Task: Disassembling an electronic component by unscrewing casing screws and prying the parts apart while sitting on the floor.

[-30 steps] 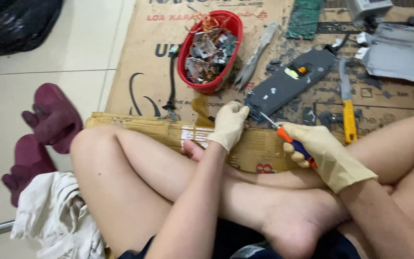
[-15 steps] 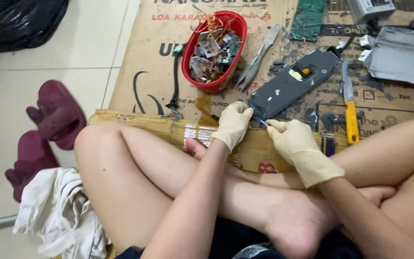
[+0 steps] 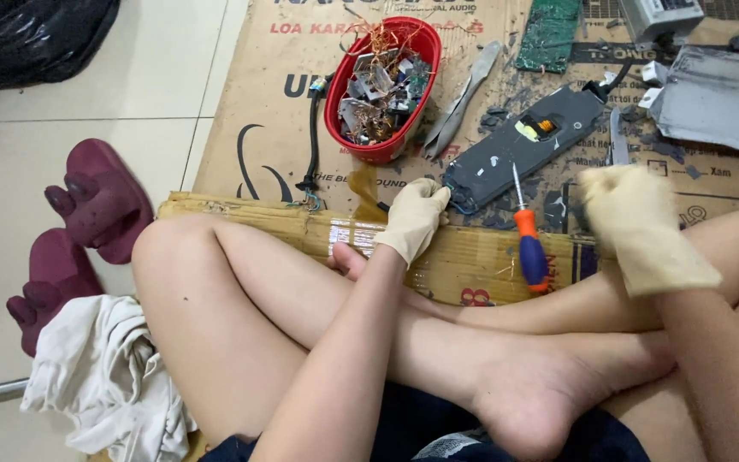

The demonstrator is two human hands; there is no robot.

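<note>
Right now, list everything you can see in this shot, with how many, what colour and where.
Dark grey casing: one, on the cardboard, its near end under the left hand.
Screwdriver: one, orange and blue handle, lying free beside the casing.
Basket: one, red, filled with metal scrap and copper wire, top centre.
Black cable: one, left of the basket.
Pliers: one, grey, right of the basket.
Circuit board: one, green, top.
Grey metal panel: one, top right.
Slippers: two, maroon, on the tile, left.
Cloth: one, white, bottom left.
Black bag: one, top left.
Left hand: cream glove, touching the casing.
Right hand: cream glove, fisted, holding nothing visible.
</note>
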